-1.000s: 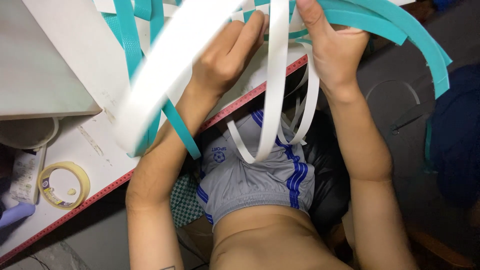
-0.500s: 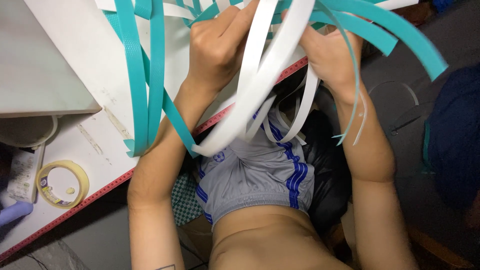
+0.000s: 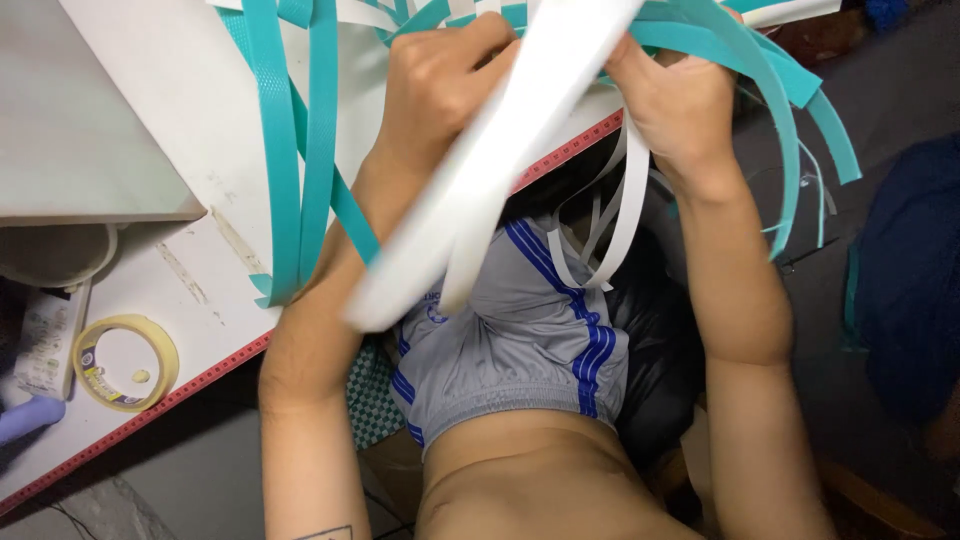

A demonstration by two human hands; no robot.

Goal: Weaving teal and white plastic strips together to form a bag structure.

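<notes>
White and teal plastic straps fill the top of the view, bunched above the edge of a white counter (image 3: 200,130). The left hand (image 3: 440,85) has its grip closed around a cluster of white straps (image 3: 480,190), which curve down towards the person's lap, blurred. The right hand (image 3: 680,105) is closed too, holding the bundle where teal straps (image 3: 770,100) fan out to the right and droop past the counter's edge. More teal straps (image 3: 300,150) lie across the counter left of the left forearm, their ends near the red measuring strip along its edge. A roll of yellowish tape (image 3: 125,362) rests on the counter at lower left, well apart from both hands. Grey shorts with blue stripes (image 3: 520,340) show below.
</notes>
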